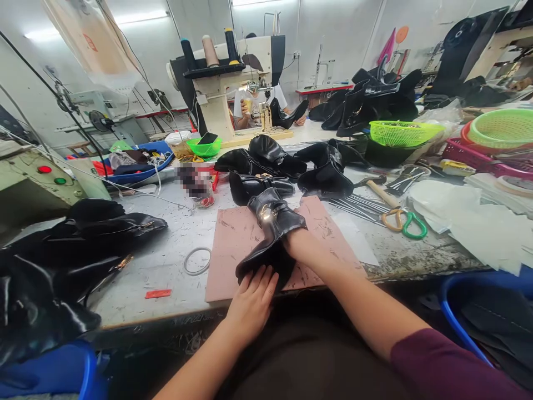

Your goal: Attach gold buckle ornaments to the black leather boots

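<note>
A glossy black boot upper (270, 225) with a gold-coloured buckle lies over a pink cutting mat (222, 244) in front of me. My left hand (254, 294) rests on its lower edge near the toe, fingers stretched out and slightly apart. From the right, my right hand (300, 250) reaches in under the upper's shaft; the fingers are hidden by the black material. Just behind the mat sit several more black boot uppers (260, 186). Left of the mat are a grey ring (197, 261) and a small red strip (158, 293).
Scissors (403, 222) and a hammer (381, 191) lie at right, near white sheets (478, 216). Black uppers (50, 261) cover the table's left side. Blue bins (453, 311) stand below the edge. Behind rises a sewing machine (216, 94), with another person's hand (244, 114) beyond.
</note>
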`<state>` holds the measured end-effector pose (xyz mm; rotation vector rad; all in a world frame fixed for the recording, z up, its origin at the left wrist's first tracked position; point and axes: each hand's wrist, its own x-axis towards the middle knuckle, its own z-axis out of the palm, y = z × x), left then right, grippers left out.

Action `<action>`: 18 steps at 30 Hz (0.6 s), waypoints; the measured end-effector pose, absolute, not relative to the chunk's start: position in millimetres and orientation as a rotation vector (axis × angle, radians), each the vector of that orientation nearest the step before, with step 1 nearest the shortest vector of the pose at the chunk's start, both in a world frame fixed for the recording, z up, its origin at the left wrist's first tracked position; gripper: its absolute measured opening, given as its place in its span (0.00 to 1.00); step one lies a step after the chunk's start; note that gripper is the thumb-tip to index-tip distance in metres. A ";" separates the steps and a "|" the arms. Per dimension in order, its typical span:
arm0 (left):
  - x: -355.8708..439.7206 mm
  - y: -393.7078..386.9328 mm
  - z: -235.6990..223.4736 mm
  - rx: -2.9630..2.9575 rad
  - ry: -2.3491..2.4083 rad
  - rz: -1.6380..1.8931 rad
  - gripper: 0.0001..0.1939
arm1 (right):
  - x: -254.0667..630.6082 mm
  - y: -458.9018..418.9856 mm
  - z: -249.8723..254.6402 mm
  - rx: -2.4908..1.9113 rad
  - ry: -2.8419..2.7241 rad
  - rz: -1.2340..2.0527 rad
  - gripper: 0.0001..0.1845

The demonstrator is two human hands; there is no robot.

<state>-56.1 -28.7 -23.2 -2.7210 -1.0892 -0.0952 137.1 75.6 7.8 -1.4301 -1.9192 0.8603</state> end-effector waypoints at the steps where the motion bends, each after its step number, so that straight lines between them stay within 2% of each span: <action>1: -54.0 -29.1 -22.5 -2.720 -1.101 -0.086 0.28 | 138.1 69.8 7.5 -1.475 -1.900 0.833 0.12; 4: -45.6 -29.7 -21.8 -2.698 -1.122 -0.070 0.27 | 143.8 59.3 10.0 -1.546 -1.859 0.817 0.12; 7: -40.8 -28.6 -23.9 -2.696 -1.091 -0.122 0.30 | 149.3 59.8 13.3 -1.504 -1.888 0.889 0.26; 9: -43.2 -26.5 -25.2 -2.710 -1.073 -0.145 0.32 | 151.5 62.7 12.5 -1.489 -1.914 0.922 0.31; 13: -58.3 -20.8 -23.5 -2.744 -1.049 -0.124 0.33 | 150.7 66.5 2.7 -1.543 -1.901 0.844 0.28; 18: -67.5 -20.3 -20.3 -2.742 -0.998 -0.149 0.26 | 144.7 62.8 -6.0 -1.657 -1.895 0.722 0.26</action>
